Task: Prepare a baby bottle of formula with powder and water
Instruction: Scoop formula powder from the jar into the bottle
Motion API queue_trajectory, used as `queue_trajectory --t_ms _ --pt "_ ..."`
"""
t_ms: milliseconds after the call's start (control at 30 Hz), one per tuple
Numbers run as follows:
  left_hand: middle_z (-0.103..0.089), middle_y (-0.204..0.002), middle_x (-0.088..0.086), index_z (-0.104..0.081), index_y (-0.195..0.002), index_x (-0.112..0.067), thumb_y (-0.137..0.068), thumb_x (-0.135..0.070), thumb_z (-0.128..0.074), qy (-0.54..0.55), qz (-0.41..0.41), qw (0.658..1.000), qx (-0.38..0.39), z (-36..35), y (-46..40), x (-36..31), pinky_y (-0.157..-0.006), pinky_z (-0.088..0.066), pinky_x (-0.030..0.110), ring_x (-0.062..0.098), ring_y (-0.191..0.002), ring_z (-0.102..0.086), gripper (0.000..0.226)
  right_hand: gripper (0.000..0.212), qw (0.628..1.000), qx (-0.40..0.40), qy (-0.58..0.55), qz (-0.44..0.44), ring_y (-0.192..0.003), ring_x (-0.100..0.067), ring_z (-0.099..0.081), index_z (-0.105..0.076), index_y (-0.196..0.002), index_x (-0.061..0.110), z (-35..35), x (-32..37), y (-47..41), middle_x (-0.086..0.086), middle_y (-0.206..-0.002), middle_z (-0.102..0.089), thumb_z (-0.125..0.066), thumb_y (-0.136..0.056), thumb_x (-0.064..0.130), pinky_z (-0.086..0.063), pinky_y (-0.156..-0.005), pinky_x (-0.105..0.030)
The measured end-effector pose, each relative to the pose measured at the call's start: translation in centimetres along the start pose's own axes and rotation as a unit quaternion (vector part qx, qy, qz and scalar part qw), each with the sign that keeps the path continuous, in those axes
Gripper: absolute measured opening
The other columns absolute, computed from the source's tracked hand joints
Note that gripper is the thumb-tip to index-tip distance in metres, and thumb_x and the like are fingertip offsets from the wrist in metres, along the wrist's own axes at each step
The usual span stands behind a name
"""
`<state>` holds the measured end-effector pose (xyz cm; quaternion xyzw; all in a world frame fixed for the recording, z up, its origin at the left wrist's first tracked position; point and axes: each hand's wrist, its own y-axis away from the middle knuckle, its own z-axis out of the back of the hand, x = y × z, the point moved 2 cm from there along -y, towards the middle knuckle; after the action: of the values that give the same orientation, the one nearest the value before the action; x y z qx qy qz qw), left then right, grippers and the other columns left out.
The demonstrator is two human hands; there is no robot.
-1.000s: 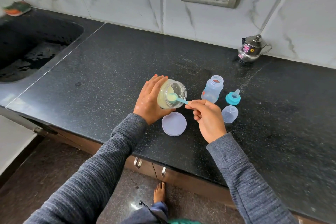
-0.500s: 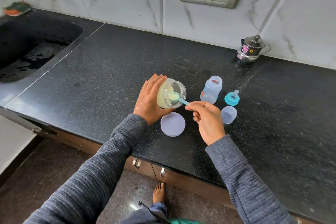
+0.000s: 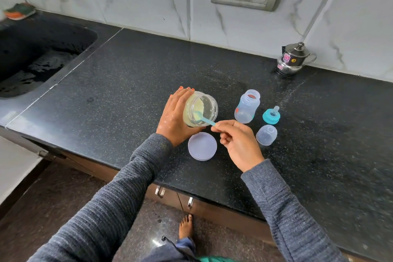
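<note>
scoop (image 3: pixel 202 120) pinched by its handle in my right hand (image 3: pixel 240 144), bowl buried in the powder jar (image 3: pixel 201 108), which my left hand (image 3: pixel 176 117) grips tilted toward the right. open bottle (image 3: pixel 246 106) stands upright just right of the jar, nearer my right hand, so the loaded scoop travels right to its mouth.

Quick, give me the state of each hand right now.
Left hand: holds the tilted powder jar.
Right hand: pinches the blue scoop, its bowl inside the jar.
</note>
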<state>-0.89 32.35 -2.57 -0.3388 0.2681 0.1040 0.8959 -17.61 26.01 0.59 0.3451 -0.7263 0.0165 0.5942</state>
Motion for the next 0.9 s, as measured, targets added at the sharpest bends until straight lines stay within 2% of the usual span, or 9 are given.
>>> queue_trajectory --t_ms 267,433,633,767,900 --pt "-0.044 -0.14 0.013 -0.031 -0.136 -0.017 -0.064 -0.054 -0.075 0.003 -0.002 1.0 0.004 -0.1 -0.1 0.0 -0.11 -0.031 0.053 0.027 -0.137 -0.031 0.093 0.006 1.0 -0.021 0.006 0.011 -0.062 -0.009 -0.049 -0.067 -0.083 0.004 -0.1 0.0 0.0 -0.01 -0.078 -0.071 -0.061 -0.085 0.001 -0.039 -0.059 -0.021" --pt "-0.045 -0.14 0.013 -0.031 -0.136 -0.016 -0.064 -0.055 -0.074 0.003 -0.001 1.0 -0.001 -0.1 -0.2 0.0 -0.112 -0.03 0.047 0.026 -0.137 -0.031 0.092 0.005 1.0 -0.007 0.011 0.006 -0.063 -0.009 -0.05 -0.066 -0.086 0.002 0.0 0.0 0.0 -0.011 -0.078 -0.071 -0.061 -0.085 0.001 -0.04 -0.061 -0.022" --pt "-0.045 -0.14 0.013 -0.03 -0.136 -0.018 -0.064 -0.055 -0.073 0.009 0.006 1.0 -0.001 -0.1 -0.4 -0.2 -0.11 -0.031 0.052 0.026 -0.137 -0.031 0.092 0.006 1.0 -0.019 -0.003 0.001 -0.062 -0.008 -0.049 -0.066 -0.085 0.002 0.5 0.2 0.1 -0.01 -0.076 -0.071 -0.06 -0.085 -0.001 -0.038 -0.06 -0.021" --pt "-0.046 -0.139 0.014 -0.03 -0.135 -0.017 -0.063 -0.054 -0.073 0.01 0.004 1.0 -0.003 -0.3 -0.4 -0.3 -0.111 -0.03 0.047 0.026 -0.136 -0.032 0.091 0.006 0.999 -0.029 -0.009 0.009 -0.062 -0.007 -0.048 -0.065 -0.088 0.001 0.6 0.4 -0.1 -0.01 -0.078 -0.07 -0.06 -0.085 0.0 -0.038 -0.059 -0.02" --pt "-0.047 -0.138 0.014 -0.032 -0.135 -0.015 -0.064 -0.054 -0.073 0.009 0.001 1.0 -0.007 -0.4 -0.4 -0.3 -0.113 -0.026 0.037 0.015 -0.135 -0.028 0.091 0.006 1.0 -0.017 0.0 0.008 -0.063 -0.007 -0.05 -0.066 -0.086 0.004 0.9 0.6 -0.2 -0.01 -0.08 -0.071 -0.061 -0.086 0.001 -0.04 -0.06 -0.02"
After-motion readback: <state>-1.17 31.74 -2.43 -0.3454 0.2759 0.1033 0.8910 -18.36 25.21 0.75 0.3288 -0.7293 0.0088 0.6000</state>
